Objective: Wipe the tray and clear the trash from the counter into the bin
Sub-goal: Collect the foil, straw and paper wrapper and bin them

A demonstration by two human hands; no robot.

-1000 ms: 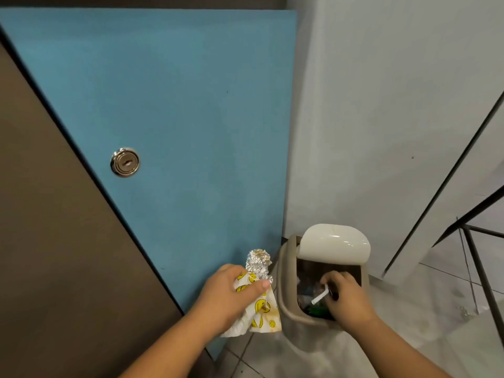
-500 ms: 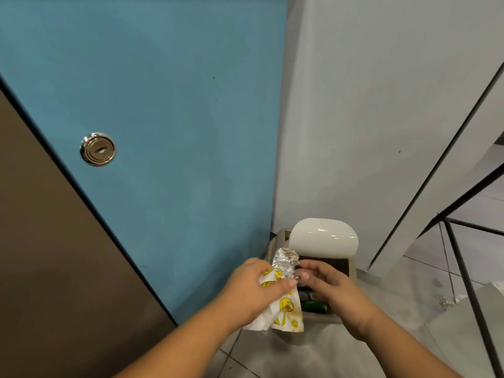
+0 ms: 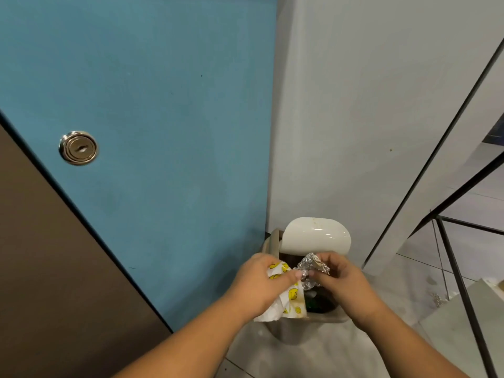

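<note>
- Evidently mid-disposal: left hand [image 3: 256, 285] curls round the smiley-print wrapper [image 3: 290, 298], at the bin's near-left rim.
- Right hand [image 3: 345, 282] pinches the foil ball [image 3: 311, 267] above the open bin [image 3: 274, 242]; neither is dropped yet.
- Tray and counter are out of view, so wiping can't be judged.

Two hands in shot: left hand [image 3: 256, 285], right hand [image 3: 346, 282]. One foil wad [image 3: 311, 266]. One smiley-print wrapper [image 3: 289, 298]. One bin [image 3: 273, 242], one white lid [image 3: 316, 236]. One blue door [image 3: 163, 105], one round lock [image 3: 78, 147].
</note>
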